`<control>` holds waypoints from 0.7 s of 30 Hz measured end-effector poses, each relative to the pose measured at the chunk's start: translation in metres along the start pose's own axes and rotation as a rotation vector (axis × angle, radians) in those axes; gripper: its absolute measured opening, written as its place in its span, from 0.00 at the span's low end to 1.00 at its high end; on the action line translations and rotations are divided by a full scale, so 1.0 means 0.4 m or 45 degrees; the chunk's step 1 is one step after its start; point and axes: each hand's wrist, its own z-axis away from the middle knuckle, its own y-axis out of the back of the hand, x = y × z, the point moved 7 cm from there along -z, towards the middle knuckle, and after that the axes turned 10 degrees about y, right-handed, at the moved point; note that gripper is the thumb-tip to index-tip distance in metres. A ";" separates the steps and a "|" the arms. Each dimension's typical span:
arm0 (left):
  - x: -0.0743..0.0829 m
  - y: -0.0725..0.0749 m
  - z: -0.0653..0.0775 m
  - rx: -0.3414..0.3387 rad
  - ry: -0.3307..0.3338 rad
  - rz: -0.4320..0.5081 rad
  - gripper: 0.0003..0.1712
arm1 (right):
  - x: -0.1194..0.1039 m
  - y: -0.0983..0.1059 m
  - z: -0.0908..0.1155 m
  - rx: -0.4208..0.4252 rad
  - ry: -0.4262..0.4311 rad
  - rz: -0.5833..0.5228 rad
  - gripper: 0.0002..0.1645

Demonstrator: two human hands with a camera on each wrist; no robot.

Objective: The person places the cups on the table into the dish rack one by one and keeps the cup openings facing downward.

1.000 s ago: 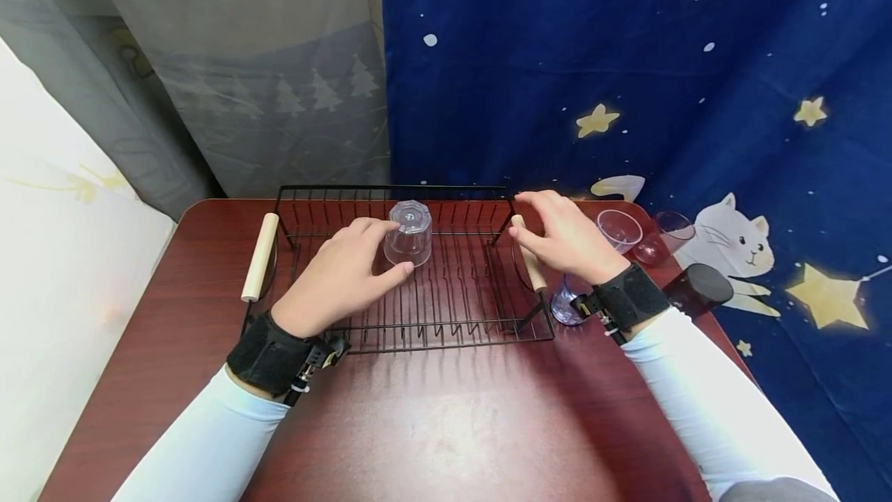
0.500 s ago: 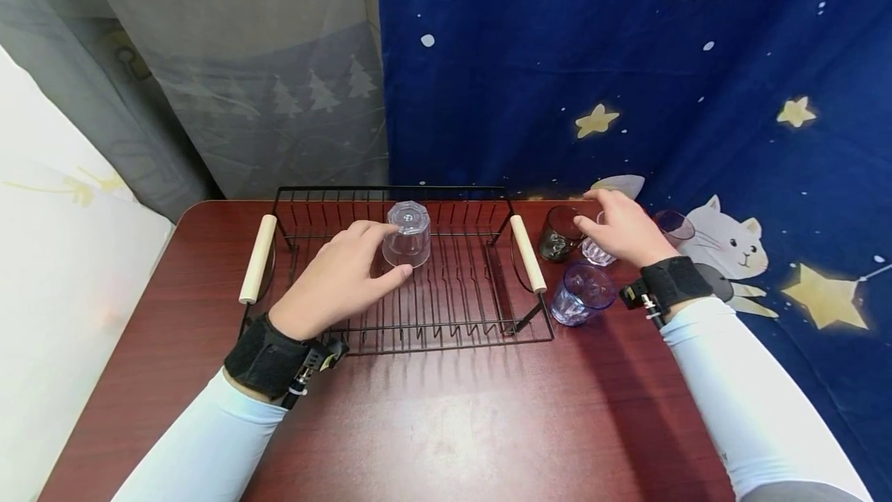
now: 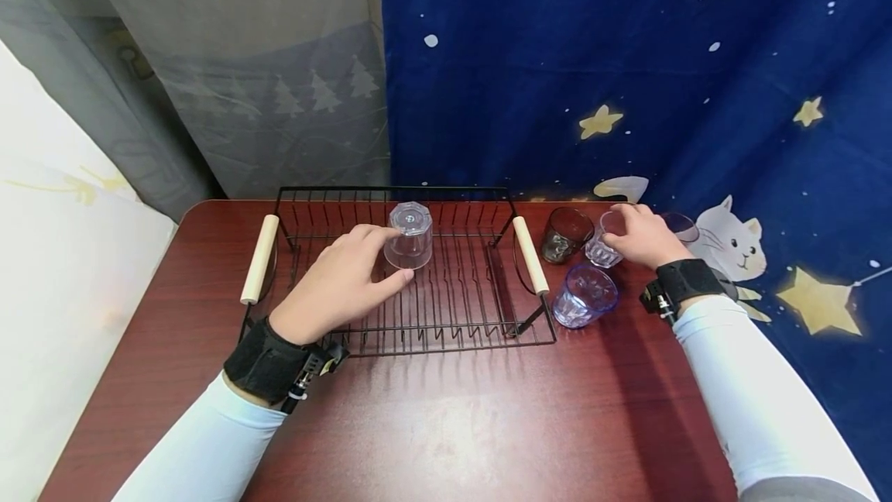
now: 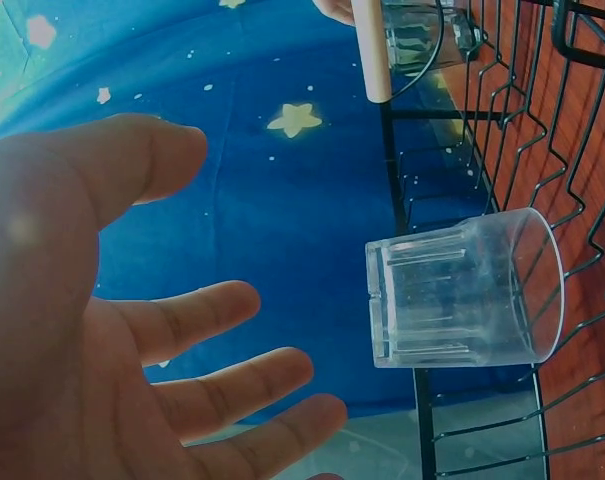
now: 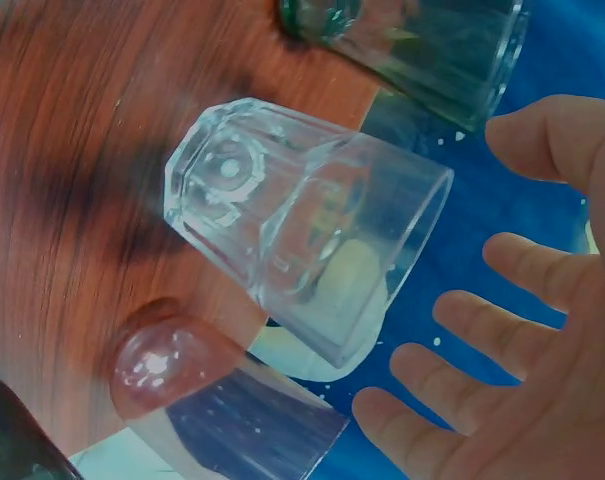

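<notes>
Black wire rack in the middle of your frame

At centre left of the head view, your left hand has its fingers spread and free, near the upside-down transparent cup, which stands in this rack. Right of centre you have a dark cup, a blue cup lower, and then an upright transparent glass. Just beside this glass is your right hand, with the fingers also spread and free.

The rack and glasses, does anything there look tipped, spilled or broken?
Nothing stands out. The clear glass sits upside down in the rack, the blue-tinted glass and dark glass beside it stand upright, and no spill or crack shows.
</notes>
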 end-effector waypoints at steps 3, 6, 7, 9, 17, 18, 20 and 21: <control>-0.001 -0.001 0.003 0.009 0.000 -0.005 0.37 | 0.013 -0.017 -0.008 -0.033 -0.007 0.021 0.42; -0.003 -0.002 0.005 0.013 0.008 -0.015 0.38 | 0.028 -0.033 -0.015 -0.063 -0.018 0.037 0.45; -0.003 -0.002 0.006 0.014 0.011 -0.020 0.38 | 0.033 -0.037 -0.017 -0.068 -0.026 0.035 0.45; -0.004 -0.001 0.006 0.012 0.017 -0.027 0.38 | 0.041 -0.044 -0.020 -0.076 -0.038 0.033 0.47; -0.011 -0.001 0.007 0.020 0.010 -0.025 0.38 | 0.069 -0.061 -0.027 -0.076 -0.084 -0.003 0.52; -0.012 -0.002 0.007 0.020 0.008 -0.023 0.38 | 0.072 -0.064 -0.028 -0.078 -0.085 -0.006 0.52; -0.014 -0.003 0.006 0.021 0.009 -0.024 0.38 | 0.077 -0.068 -0.031 -0.085 -0.092 -0.009 0.54; -0.014 -0.004 0.006 0.022 0.007 -0.024 0.38 | 0.080 -0.069 -0.033 -0.087 -0.095 -0.011 0.54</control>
